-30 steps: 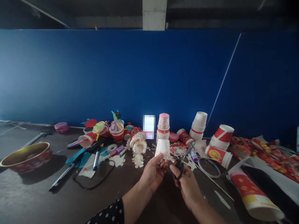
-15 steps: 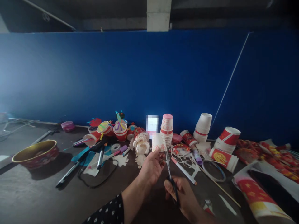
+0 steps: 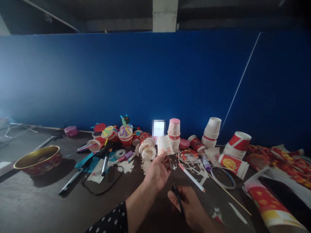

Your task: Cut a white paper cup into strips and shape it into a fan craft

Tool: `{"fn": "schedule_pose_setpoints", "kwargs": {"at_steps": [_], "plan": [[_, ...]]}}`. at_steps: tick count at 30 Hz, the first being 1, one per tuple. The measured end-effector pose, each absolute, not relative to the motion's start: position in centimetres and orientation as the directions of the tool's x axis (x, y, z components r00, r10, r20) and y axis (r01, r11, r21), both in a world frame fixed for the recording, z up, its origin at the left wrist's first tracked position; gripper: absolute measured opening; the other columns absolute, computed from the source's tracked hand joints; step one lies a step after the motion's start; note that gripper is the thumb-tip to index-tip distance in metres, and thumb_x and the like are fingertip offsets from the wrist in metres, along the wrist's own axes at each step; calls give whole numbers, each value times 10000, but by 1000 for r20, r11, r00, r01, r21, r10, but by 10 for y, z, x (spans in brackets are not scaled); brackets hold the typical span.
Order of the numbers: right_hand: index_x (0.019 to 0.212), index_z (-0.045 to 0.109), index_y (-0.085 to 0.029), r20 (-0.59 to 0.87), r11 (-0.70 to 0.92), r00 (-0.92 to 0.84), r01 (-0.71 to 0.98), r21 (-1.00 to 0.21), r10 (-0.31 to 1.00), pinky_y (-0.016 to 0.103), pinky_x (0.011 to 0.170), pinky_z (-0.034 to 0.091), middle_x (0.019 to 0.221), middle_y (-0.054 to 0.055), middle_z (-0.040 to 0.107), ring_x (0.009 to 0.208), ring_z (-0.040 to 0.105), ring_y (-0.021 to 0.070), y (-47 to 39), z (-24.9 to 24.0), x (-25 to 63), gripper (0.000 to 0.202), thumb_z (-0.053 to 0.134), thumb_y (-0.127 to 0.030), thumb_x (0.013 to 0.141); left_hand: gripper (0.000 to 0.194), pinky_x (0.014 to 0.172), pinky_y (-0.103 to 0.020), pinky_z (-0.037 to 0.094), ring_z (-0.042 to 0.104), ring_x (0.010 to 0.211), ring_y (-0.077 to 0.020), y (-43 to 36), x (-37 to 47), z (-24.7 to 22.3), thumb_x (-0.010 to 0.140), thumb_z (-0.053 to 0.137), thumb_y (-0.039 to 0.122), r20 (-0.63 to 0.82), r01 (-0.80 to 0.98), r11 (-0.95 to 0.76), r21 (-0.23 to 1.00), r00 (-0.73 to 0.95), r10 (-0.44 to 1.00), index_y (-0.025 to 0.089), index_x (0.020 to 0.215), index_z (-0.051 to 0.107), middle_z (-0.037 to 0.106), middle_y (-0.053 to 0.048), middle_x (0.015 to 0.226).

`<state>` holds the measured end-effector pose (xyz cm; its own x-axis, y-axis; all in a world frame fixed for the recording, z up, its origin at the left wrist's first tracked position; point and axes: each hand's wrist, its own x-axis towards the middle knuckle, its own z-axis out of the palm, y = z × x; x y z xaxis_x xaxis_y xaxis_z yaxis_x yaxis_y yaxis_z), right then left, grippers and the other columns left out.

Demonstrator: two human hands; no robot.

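Observation:
My left hand (image 3: 158, 171) is closed on a white paper cup (image 3: 165, 145) with red drawn lines, gripping it by its lower edge. My right hand (image 3: 188, 204) is wrapped round the black handles of a pair of scissors (image 3: 178, 197). The narrow blades point up and away from me, their tips close to the cup's lower right edge. Whether the blades touch the paper I cannot tell. Just behind the held cup stands a stack of paper cups (image 3: 174, 139) with a pink top and red drawn lines.
A gold-rimmed bowl (image 3: 39, 160) stands at left. Markers (image 3: 191, 178), a wooden stick (image 3: 233, 200), white paper scraps (image 3: 126, 166) and a tape roll (image 3: 120, 153) lie about. White cup stacks (image 3: 211, 132) and a red-and-yellow cup (image 3: 269, 204) are at right. A blue wall (image 3: 97, 77) rises behind.
The held cup has risen slightly and tilted, its lower edge now slanting. The scissor blades have swung a little to the left, and my right hand has shifted slightly left.

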<state>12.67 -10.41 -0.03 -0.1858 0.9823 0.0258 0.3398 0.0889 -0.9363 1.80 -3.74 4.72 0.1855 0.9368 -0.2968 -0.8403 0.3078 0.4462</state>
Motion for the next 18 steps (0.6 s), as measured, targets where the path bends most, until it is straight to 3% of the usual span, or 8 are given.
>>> {"fn": "schedule_pose_setpoints", "kwargs": {"at_steps": [9,13,18], "plan": [[552,476,-161,107,130,-144,165,-978,984,208,457,274,507,-54,355,507,313,91,-103,5,128,446,636,-560,666,114,420,-183,404,517,419,-90,-51,32,48,821,546,173,-373,-782,392,485,220,901,112,725,557,563,-3,536],[621,564,-147,134,144,-156,54,-988,979,215,494,331,525,-43,421,524,368,107,-103,6,128,393,644,-527,681,136,398,-171,403,498,378,-87,-60,36,49,816,557,213,-384,-735,410,540,217,897,116,720,557,559,-3,509],[690,633,-131,141,150,-151,53,-987,978,226,512,355,560,-18,497,551,428,131,-102,2,128,407,640,-538,681,142,367,-176,389,499,356,-98,-68,38,52,826,544,246,-406,-701,448,555,242,881,114,786,573,556,5,493]]}}
